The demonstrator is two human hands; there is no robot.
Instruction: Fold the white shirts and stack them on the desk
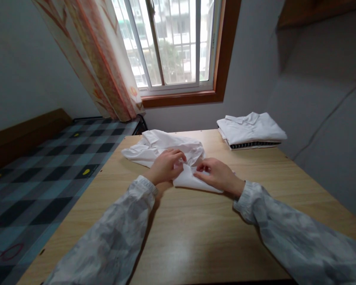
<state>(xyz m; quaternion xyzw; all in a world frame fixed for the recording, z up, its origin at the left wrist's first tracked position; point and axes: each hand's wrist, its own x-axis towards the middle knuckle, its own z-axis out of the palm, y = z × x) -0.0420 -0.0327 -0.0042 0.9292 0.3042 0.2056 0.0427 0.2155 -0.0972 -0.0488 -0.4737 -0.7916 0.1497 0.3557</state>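
A crumpled white shirt (166,141) lies on the wooden table in front of me, its left part bunched and its near right part flatter. My left hand (167,164) is at the middle of the cloth, with fingers curled and thumb bent in, pinching the fabric. Close to it on the right, my right hand (215,172) has thumb and fingertips closed on the same shirt near its flat front part. The fingertips partly hide the cloth between the two hands.
A folded stack of white shirts (252,128), with a dark striped layer low in it, sits at the table's back right. The wooden table (178,237) has a checked bed (56,166) along its left side. Behind are a curtain (106,59) and a window (178,47).
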